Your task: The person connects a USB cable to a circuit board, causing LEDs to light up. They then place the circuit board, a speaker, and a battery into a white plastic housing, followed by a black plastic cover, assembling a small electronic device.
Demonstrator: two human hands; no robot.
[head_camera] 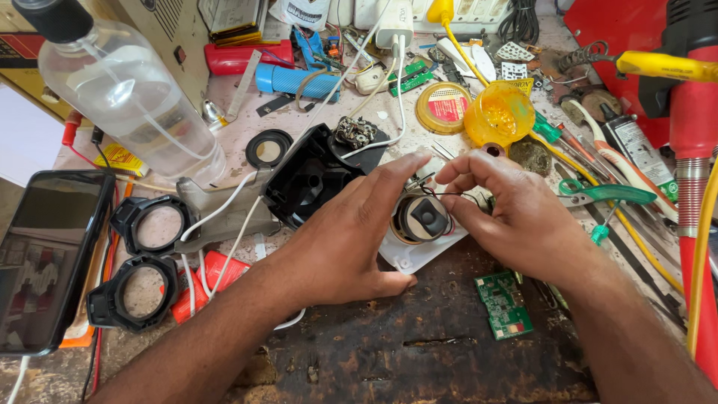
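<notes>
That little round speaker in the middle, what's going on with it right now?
A person bends over a cluttered workbench with both bare hands on a small round speaker that lies on a white panel. The left hand steadies it from the side, while the right hand pinches its thin black wire at the fingertips. A black plastic housing sits just behind, a green circuit board lies in front, and a phone rests at the far left.
</notes>
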